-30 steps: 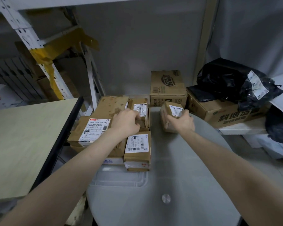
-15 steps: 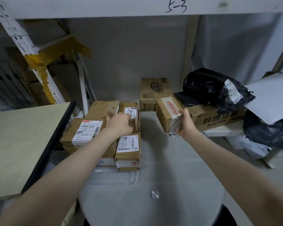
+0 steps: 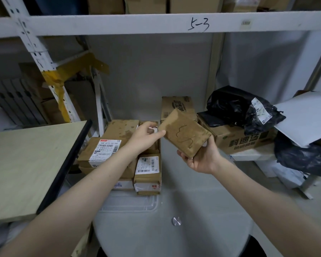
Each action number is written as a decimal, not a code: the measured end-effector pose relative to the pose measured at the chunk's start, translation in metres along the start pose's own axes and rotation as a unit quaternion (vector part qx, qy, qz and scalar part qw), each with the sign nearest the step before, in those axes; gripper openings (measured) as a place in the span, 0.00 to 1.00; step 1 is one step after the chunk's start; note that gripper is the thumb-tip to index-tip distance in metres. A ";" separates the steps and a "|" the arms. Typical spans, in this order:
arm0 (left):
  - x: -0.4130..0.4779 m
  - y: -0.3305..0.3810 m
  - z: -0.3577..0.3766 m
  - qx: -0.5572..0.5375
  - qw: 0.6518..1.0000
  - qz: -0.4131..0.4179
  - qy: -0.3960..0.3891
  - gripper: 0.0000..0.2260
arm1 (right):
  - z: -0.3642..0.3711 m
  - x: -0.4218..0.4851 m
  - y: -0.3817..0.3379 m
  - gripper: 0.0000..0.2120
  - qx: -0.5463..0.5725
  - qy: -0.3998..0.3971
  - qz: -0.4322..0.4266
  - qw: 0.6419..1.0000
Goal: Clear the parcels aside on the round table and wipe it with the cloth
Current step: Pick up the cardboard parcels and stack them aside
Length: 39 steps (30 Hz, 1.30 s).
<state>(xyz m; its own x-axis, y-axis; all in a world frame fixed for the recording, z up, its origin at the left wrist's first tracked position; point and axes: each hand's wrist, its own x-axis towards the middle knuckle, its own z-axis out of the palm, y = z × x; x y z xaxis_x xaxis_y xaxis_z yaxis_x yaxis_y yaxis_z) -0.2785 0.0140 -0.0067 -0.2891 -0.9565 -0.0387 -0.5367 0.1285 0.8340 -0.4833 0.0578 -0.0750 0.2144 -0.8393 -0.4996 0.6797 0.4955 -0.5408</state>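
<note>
My right hand grips the brown parcel from below, holding it lifted and tilted over the far side of the round table, at about 12 o'clock. My left hand reaches over the stacked parcels with one fingertip at the brown parcel's corner; I cannot tell whether it pinches anything. I hold only the low end, so I judge the parcel could swivel and drop onto the tabletop. The stack stands by the rim at 11 o'clock, right under my left forearm, and a nudge could topple it. Room is tight: a printed carton and black bags at 2 o'clock, a plain carton at 12, a wooden board at 9. Bare tabletop lies toward 6 o'clock. I see no cloth
</note>
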 end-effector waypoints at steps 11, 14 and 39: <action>-0.030 -0.003 -0.006 -0.033 0.994 -0.020 -0.102 0.43 | -0.003 -0.019 0.026 0.43 -0.063 -0.143 0.109 0.982; -0.036 -0.004 -0.009 -0.034 0.993 -0.029 -0.113 0.39 | -0.005 -0.024 0.030 0.44 -0.054 -0.156 0.109 0.980; -0.070 -0.011 -0.023 0.015 0.993 0.045 0.107 0.21 | -0.005 -0.036 0.047 0.42 0.054 -0.160 0.008 0.986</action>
<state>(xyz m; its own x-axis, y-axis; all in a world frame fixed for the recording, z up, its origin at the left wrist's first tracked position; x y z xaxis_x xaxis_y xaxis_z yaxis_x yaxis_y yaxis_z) -0.2338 0.0735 -0.0002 -0.1638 -0.9741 0.1561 -0.5401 0.2209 0.8121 -0.4627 0.1119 -0.0859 0.4243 -0.8677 -0.2590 0.7417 0.4971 -0.4504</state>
